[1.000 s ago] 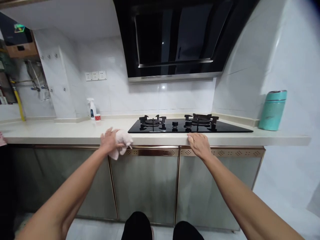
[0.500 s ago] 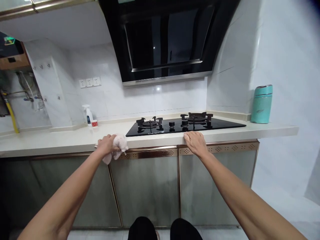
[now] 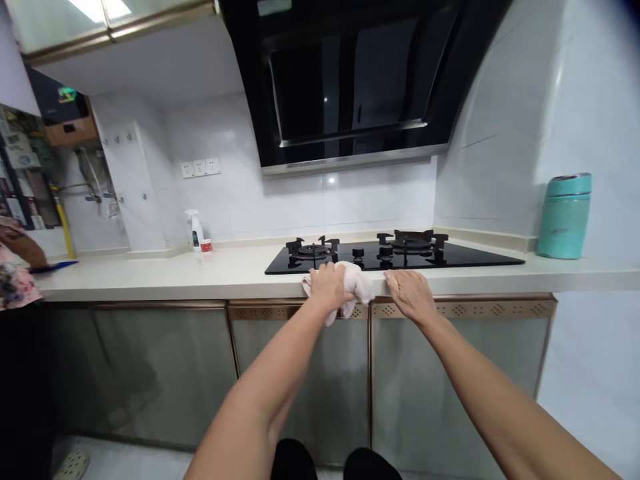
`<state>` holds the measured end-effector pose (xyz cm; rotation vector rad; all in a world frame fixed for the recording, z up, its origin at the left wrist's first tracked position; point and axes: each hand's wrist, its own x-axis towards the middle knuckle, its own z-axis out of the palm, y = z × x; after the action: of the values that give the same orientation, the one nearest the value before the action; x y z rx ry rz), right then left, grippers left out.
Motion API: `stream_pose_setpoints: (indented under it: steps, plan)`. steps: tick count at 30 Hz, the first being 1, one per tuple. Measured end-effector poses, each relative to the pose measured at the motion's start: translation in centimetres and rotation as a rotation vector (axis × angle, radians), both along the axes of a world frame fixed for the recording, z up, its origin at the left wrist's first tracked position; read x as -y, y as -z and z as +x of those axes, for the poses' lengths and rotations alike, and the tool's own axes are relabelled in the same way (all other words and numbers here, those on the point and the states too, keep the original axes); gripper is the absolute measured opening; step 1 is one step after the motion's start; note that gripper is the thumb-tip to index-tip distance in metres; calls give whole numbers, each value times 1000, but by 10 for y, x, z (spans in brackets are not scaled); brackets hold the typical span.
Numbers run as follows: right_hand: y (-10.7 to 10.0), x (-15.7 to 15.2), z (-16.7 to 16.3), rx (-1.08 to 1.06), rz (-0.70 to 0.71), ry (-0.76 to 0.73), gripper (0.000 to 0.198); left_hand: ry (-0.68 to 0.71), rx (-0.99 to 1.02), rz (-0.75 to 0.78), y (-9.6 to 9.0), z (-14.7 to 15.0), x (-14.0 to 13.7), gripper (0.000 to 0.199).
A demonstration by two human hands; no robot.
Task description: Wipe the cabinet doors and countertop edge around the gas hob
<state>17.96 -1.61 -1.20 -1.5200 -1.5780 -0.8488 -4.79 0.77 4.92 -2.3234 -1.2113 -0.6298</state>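
2 bare hands point(image 3: 411, 294), 2 bare forearms point(image 3: 277, 380); black legwear point(image 3: 294, 461), probably trousers.

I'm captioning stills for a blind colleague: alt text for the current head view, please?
A person's left hand holds a pale cloth against a white countertop's front edge, the right hand resting on that edge nearby, in front of a black hob. A black range hood hangs above; a spray bottle stands left, a turquoise container right.

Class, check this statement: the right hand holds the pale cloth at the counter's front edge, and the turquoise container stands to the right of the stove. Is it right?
Not quite: the left hand holds the pale cloth, as the head view shows. The rest of the statement stands.
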Motion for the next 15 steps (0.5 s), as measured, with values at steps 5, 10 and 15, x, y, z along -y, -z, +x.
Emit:
stream_pose_setpoints:
  steps: [5, 10, 15]
  plan:
    - [6, -6, 4, 22, 49, -7, 45, 10, 49, 36, 7, 8, -2, 69]
    - [11, -10, 10, 56, 70, -23, 42, 34, 12, 52, 8, -17, -12, 67]
    - [11, -9, 10, 51, 61, -20, 41, -22, 32, 17, 0, -89, -32, 81]
